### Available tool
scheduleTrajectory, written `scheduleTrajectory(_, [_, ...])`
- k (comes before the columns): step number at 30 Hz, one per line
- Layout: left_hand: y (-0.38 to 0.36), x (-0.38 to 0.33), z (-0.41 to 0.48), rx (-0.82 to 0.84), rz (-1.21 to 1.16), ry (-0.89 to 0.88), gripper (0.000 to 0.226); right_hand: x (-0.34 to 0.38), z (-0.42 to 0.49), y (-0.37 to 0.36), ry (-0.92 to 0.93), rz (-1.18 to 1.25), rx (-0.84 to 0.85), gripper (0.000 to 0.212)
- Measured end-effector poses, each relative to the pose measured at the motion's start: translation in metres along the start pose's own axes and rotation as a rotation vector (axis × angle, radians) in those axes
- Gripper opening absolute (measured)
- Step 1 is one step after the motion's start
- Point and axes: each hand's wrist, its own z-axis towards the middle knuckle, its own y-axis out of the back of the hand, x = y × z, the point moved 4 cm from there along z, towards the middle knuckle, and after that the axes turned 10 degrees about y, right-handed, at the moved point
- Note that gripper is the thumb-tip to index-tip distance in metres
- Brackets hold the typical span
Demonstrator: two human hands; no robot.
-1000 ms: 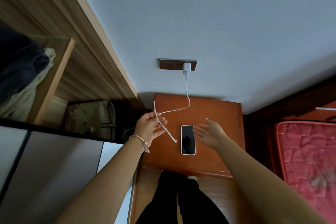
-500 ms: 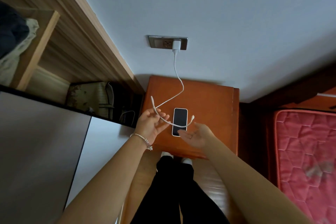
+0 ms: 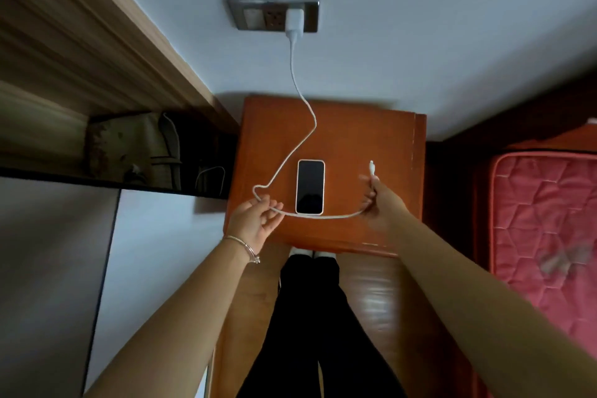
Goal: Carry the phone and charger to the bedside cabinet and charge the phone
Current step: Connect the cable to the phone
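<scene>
On the bedside cabinet (image 3: 361, 139), a phone (image 3: 310, 186) lies screen up, not yet plugged in.
The orange cabinet stands against the wall (image 3: 436, 26) near a red mattress (image 3: 542, 210), the phone flat near its front edge. The white charger (image 3: 294, 19) sits in the socket (image 3: 255, 14); its cable (image 3: 303, 100) drops to the left hand (image 3: 255, 224), which holds a loop in curled fingers, then runs to the right hand (image 3: 379, 203), pinching it just below the free connector (image 3: 372, 167).
</scene>
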Motion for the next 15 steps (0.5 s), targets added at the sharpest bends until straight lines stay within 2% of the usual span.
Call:
scheduleTrajectory(7, [0.040,0.003,0.058,-0.076,0.082,0.057,0.008,-0.004,0.057,0.041,0.101,-0.294,-0.093,0.029])
scheduleTrajectory(11, [0.052,0.018,0.091,-0.106,0.174,0.083,0.011,-0.030,0.077,0.039,0.155,-0.433,-0.020,0.030])
scheduleTrajectory(15, [0.061,0.027,0.128,-0.144,0.313,0.073,0.010,-0.056,0.097,0.033,0.216,-0.384,0.078,0.028])
